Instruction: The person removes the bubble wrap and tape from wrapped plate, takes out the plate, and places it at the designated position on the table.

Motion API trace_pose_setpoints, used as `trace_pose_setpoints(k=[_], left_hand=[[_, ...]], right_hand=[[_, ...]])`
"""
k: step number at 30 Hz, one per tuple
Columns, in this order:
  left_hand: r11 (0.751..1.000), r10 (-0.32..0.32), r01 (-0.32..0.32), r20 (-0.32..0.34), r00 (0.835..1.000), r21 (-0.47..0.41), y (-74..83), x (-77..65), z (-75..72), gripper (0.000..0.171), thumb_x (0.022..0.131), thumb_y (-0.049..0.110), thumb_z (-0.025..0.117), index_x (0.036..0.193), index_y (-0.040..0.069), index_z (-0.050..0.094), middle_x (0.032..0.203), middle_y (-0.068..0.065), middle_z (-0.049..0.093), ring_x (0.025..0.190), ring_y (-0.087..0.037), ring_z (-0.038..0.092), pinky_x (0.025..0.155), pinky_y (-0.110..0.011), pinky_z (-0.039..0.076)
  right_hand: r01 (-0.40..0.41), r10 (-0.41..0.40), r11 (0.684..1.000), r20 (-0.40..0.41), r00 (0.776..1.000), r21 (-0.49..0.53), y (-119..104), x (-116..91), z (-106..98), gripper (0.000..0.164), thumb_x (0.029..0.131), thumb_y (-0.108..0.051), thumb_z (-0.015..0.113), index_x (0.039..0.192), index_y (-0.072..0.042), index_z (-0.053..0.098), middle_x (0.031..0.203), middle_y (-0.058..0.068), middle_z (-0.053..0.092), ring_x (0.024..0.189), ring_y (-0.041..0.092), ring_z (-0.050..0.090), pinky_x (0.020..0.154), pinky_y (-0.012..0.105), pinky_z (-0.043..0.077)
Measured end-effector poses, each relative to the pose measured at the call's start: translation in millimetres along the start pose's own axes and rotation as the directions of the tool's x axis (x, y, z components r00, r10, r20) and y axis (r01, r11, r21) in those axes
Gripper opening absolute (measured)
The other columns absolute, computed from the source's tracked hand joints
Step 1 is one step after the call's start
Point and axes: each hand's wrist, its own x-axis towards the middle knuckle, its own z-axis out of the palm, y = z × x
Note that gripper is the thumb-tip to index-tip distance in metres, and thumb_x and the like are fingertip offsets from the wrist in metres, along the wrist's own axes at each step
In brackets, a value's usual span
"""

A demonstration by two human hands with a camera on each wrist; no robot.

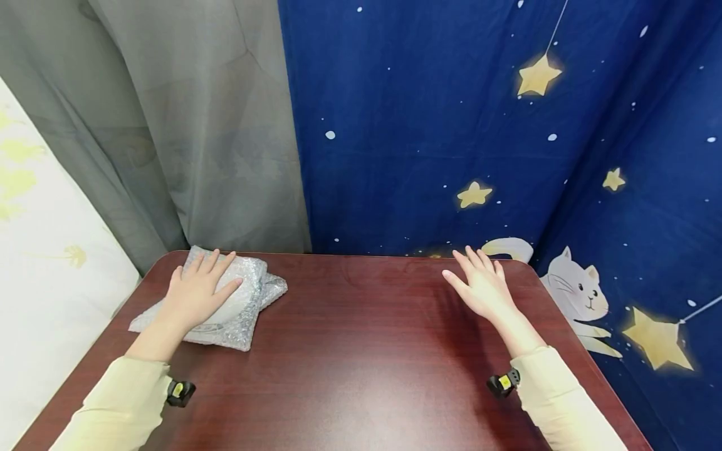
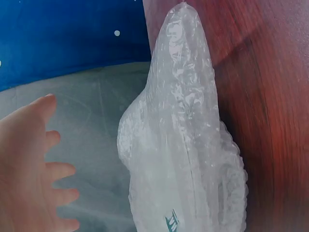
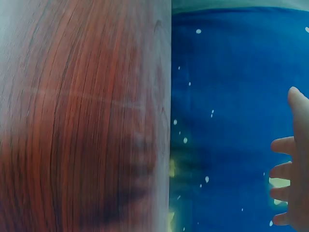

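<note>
A bundle of clear bubble wrap (image 1: 242, 319) lies on the left part of the table, around something whitish that I cannot make out. Over it, in the head view, is my left hand (image 1: 194, 294), fingers spread and straight. The left wrist view shows a gap between that hand (image 2: 29, 169) and the bubble wrap (image 2: 178, 125), which carries a small green mark near the bottom. My right hand (image 1: 485, 288) hovers above the right part of the table, its fingers straight and spread, holding nothing. In the right wrist view its fingers (image 3: 282, 171) appear against the blue curtain.
The dark red wooden table (image 1: 350, 338) fills the lower middle. Behind it hang a grey curtain (image 1: 225, 138) and a blue curtain (image 1: 406, 125) printed with stars and a cat. A pale patterned cloth (image 1: 45, 250) stands along the left side.
</note>
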Motion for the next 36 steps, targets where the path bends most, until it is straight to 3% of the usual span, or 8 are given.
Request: trace_pose_setpoints(k=[8, 16, 25, 31, 36], left_hand=[[0.999, 0.031, -0.029, -0.083, 0.996, 0.027, -9.0, -2.7, -0.1, 0.062, 0.098, 0.045, 0.047, 0.140, 0.000, 0.044, 0.138, -0.031, 0.042, 0.126, -0.049, 0.037, 0.091, -0.068, 0.029], [0.999, 0.022, -0.025, -0.110, 0.994, -0.021, -17.8, -6.9, -1.5, 0.056, 0.099, 0.040, 0.049, 0.133, -0.005, 0.050, 0.130, -0.029, 0.051, 0.117, -0.050, 0.046, 0.084, -0.067, 0.037], [0.995, -0.062, 0.053, -0.108, 0.992, -0.087, -30.4, -10.9, -2.5, 0.057, 0.098, 0.041, 0.049, 0.131, -0.006, 0.051, 0.126, -0.033, 0.052, 0.107, -0.053, 0.051, 0.079, -0.065, 0.041], [0.988, -0.122, 0.113, -0.078, 0.989, -0.105, -39.8, -15.5, -3.7, 0.060, 0.099, 0.044, 0.046, 0.132, -0.007, 0.049, 0.128, -0.035, 0.049, 0.109, -0.053, 0.050, 0.080, -0.066, 0.040], [0.983, -0.151, 0.140, -0.090, 0.984, -0.117, -49.5, -19.3, -2.7, 0.059, 0.099, 0.044, 0.046, 0.133, -0.005, 0.049, 0.127, -0.035, 0.050, 0.104, -0.053, 0.052, 0.076, -0.066, 0.040]], right_hand=[[0.040, -0.037, 0.998, -0.061, 0.997, 0.049, -20, 3, 5, 0.069, 0.097, -0.057, 0.041, 0.142, -0.005, 0.045, 0.148, 0.021, 0.035, 0.139, 0.038, 0.022, 0.108, 0.061, 0.009], [0.083, -0.071, 0.990, -0.108, 0.992, 0.113, -41, 6, 13, 0.061, 0.097, -0.050, 0.047, 0.137, -0.004, 0.052, 0.143, 0.021, 0.043, 0.137, 0.036, 0.029, 0.109, 0.057, 0.014], [0.147, -0.111, 0.972, -0.194, 0.975, 0.183, -65, 11, 26, 0.053, 0.096, -0.042, 0.053, 0.130, -0.002, 0.058, 0.135, 0.019, 0.052, 0.129, 0.035, 0.041, 0.108, 0.052, 0.024], [0.143, -0.095, 0.959, -0.196, 0.976, 0.244, -81, 12, 33, 0.050, 0.096, -0.041, 0.055, 0.129, -0.004, 0.059, 0.134, 0.017, 0.054, 0.128, 0.033, 0.044, 0.107, 0.050, 0.026], [0.149, -0.092, 0.946, -0.204, 0.975, 0.287, -94, 12, 39, 0.047, 0.096, -0.038, 0.056, 0.127, -0.003, 0.061, 0.132, 0.015, 0.056, 0.127, 0.030, 0.046, 0.107, 0.047, 0.029]])
